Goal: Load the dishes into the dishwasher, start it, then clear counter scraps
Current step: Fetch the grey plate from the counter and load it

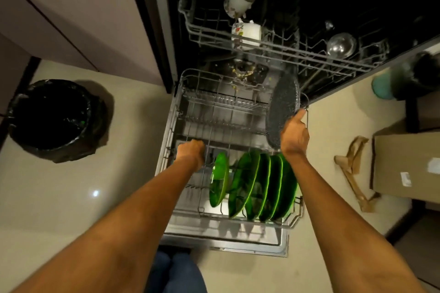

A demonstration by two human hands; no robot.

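Right hand (294,135) grips speckled plate (282,112); left hand (190,150) curled on lower rack (176,112)

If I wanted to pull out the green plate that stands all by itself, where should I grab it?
Probably pinch the top rim of the lone green plate, coming straight down from above. It stands on edge in the lower rack, so only that upper edge is free; wires block the bottom, and a gap separates it from the other green plates.

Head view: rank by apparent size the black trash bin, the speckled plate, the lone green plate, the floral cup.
1. black trash bin
2. speckled plate, held by the right hand
3. lone green plate, edge-on and nearer the camera, so unsure against the speckled one
4. floral cup
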